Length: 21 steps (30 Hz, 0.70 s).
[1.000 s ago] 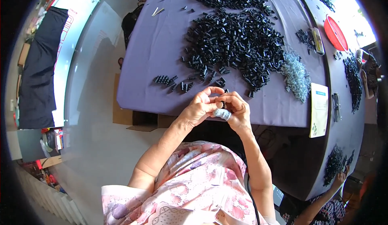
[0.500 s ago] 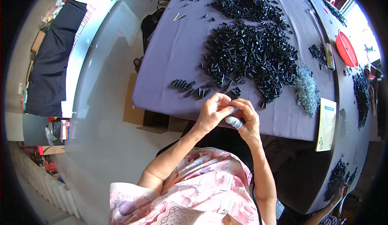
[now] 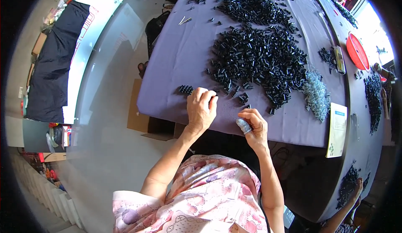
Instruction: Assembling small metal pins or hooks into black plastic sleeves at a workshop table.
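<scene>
Over the table's near edge, my left hand [image 3: 202, 111] is lowered with its fingers bent, right beside a small row of black cylindrical pieces [image 3: 185, 89]. Its fingertips are closed among a few more such pieces, and what they grip is hidden. My right hand [image 3: 256, 129] is a little to the right, fingers curled together. A whitish wrap [image 3: 243, 126] covers its thumb. Whatever its fingers pinch is too small to name. Beyond both hands spreads a large heap of short black tube-like pieces [image 3: 259, 57].
Right of the heap lies a pile of small clear pieces [image 3: 317, 94], then a yellow-and-white booklet [image 3: 336, 130]. A red basin [image 3: 357, 51] stands farther right. Another person's hand [image 3: 357, 188] works at a black pile at lower right. A cardboard box [image 3: 138, 107] is under the table's left corner.
My hands were together in front of me and have parted. The left moved left and away from me to the small black pieces; the right stayed nearly in place.
</scene>
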### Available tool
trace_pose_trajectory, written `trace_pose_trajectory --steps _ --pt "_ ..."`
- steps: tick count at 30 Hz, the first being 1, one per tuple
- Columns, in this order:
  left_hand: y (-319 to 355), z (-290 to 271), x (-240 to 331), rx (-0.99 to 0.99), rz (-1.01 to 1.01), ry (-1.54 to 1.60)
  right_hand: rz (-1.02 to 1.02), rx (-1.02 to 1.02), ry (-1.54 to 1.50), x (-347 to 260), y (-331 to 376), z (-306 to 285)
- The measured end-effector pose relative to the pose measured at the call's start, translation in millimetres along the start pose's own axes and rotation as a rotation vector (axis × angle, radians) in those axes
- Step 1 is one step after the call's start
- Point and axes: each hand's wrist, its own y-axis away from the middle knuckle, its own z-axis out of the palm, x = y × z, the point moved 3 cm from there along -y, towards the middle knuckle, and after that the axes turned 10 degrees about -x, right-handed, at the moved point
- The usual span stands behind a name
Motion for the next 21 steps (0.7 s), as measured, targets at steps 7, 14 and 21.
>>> trace_pose_trajectory --steps 7,14,21 --pt "2 0 3 -0.05 -0.011 -0.118 -0.002 -0.01 0.036 -2 0 1" --pt "11 -1 -5 -0.029 -0.087 -0.111 -0.021 -0.008 0.048 -6 0 2" --pt "23 -18 -6 -0.059 -0.164 -0.129 -0.016 -0.02 0.088 -3 1 2"
